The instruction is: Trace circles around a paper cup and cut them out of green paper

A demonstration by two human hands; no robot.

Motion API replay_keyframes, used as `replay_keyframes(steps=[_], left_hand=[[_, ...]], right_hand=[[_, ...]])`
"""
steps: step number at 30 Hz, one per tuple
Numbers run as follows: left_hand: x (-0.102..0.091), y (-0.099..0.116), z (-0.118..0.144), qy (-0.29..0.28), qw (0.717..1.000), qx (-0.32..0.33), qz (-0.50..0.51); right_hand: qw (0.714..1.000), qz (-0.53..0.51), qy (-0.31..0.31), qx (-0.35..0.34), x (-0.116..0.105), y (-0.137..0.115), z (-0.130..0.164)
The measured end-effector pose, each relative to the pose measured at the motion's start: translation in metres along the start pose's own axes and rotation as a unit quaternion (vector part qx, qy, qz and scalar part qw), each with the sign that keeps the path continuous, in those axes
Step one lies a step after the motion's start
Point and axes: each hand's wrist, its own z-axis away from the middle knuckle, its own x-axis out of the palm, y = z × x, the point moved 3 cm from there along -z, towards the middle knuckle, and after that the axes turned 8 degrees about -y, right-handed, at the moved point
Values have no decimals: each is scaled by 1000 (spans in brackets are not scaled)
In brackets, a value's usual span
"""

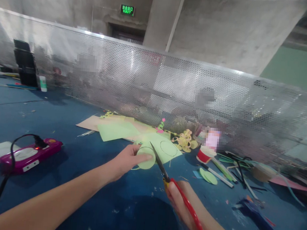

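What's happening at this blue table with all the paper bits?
A person is cutting paper. The left hand holds a pale green paper circle above the blue table, while the right hand works red-handled scissors, blades at the circle's edge. More green sheets, cut discs and a purple device lie around.

On your blue table (62,122): magenta plastic device (30,155) with black cable near the left edge, flat pale green paper sheets (117,130) toward the far edge, red-and-white cup (205,155), yellow paper curls (184,140) beside it, perforated metal screen (172,84) along the far edge.
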Motion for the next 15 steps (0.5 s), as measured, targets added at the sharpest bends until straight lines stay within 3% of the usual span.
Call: replay_keyframes(steps=[15], left_hand=[[-5,-3,-2,17,1000,3,17]], right_hand=[[1000,-14,2,12,-1,1,-1]])
